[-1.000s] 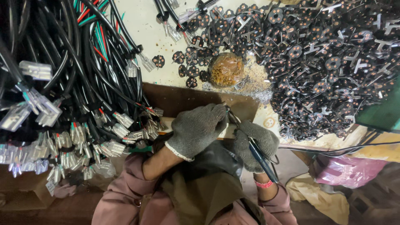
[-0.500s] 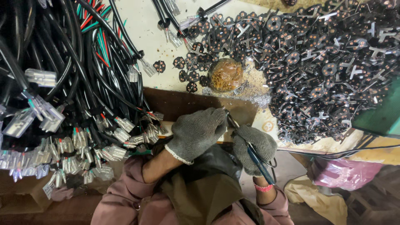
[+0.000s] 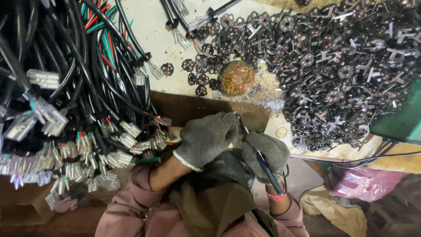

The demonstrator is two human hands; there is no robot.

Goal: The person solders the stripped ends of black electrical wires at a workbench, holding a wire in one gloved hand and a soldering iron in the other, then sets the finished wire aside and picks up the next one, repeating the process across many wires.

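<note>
Two grey knitted-glove hands are seen at a workbench edge.
A blue-handled tool [image 3: 268, 170] is gripped by the right hand [image 3: 265, 151]; the left hand [image 3: 206, 138] is curled shut, its contents hidden.

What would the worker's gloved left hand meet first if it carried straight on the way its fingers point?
Probably the brown wooden ledge; the left hand points up-right towards it, though depth is unclear.

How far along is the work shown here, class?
Done: a big heap of small black disc parts covers the bench. In hand: the gloved left hand steadies something hidden while the right hand holds a thin blue-handled tool. Left: bundled black cables beside them.
</note>
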